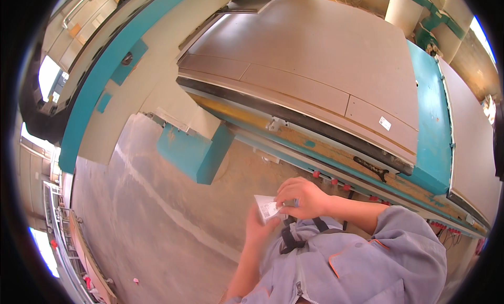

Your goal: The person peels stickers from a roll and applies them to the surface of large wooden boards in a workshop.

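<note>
A small stack of white printed labels [266, 205] is in my left hand [255, 228], held in front of my body with the fingers closed around it. My right hand [305, 197] pinches at the labels' right edge, its fingertips touching the top one. Beyond my hands lies a large grey-brown panel [320, 47] on a machine bed. Narrow strips [294, 88] of the same board run along its near side. One white label [385, 123] sits on the strip at the near right.
A teal and cream machine beam [152, 68] rises at the left, with a teal box [186, 152] low beside it. A dark wrench [370, 168] rests on the machine's front ledge. More grey board [472, 125] is at the right. Concrete floor [152, 220] spreads left.
</note>
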The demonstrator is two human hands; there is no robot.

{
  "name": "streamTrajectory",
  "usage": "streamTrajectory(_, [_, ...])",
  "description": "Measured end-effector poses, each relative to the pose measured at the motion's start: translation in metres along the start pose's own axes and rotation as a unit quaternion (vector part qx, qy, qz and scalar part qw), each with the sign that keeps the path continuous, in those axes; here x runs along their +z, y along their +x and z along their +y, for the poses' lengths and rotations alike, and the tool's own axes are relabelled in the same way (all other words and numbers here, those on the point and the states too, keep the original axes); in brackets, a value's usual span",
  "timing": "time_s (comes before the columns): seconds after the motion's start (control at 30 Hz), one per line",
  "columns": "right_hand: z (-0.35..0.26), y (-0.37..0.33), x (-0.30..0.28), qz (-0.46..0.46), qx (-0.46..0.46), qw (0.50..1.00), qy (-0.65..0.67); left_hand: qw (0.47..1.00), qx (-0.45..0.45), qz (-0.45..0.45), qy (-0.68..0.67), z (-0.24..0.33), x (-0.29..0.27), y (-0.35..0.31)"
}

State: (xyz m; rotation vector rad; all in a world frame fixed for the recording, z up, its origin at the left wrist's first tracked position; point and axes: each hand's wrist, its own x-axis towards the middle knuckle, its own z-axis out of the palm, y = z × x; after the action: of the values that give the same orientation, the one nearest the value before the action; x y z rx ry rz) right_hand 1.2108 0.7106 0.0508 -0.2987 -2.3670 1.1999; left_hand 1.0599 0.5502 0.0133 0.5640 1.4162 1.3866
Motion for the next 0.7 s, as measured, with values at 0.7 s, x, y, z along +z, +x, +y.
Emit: streamTrajectory(0.7, [0.42,0.221,-0.139,0.428,0.19,0.877,0.109,0.989,-0.135,0.033,-0.044,-0.02,-0.03,0.189])
